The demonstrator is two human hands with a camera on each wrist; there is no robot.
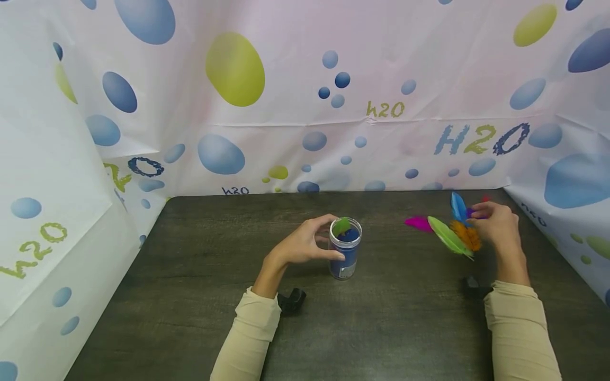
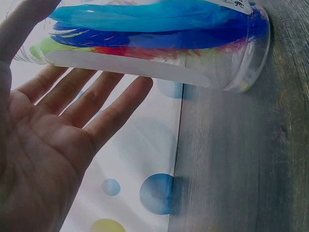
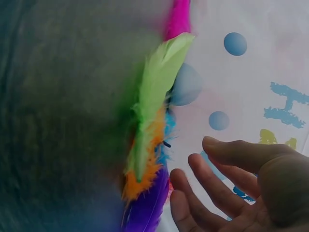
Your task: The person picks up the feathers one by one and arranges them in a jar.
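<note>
A clear jar (image 1: 337, 264) with feathers inside stands upright on the dark table, a green tip showing at its mouth. My left hand (image 1: 301, 242) holds it from the left, thumb in front and fingers behind. Through its wall in the left wrist view show light blue, dark blue, red and green feathers (image 2: 140, 38). My right hand (image 1: 498, 225) hovers by a loose group of feathers, thumb and fingers apart with nothing between them. The group has a lime green feather (image 3: 161, 72), an orange one (image 1: 469, 238), a blue one (image 1: 458, 206), a magenta one (image 1: 418, 223) and a purple one (image 3: 147, 203). A bit of red (image 1: 485, 199) shows behind my hand.
The wooden table (image 1: 229, 233) ends at the back against a white sheet (image 1: 286, 116) printed with blue and green spots, which also rises at both sides. Black wrist camera mounts (image 1: 293, 301) sit at both wrists.
</note>
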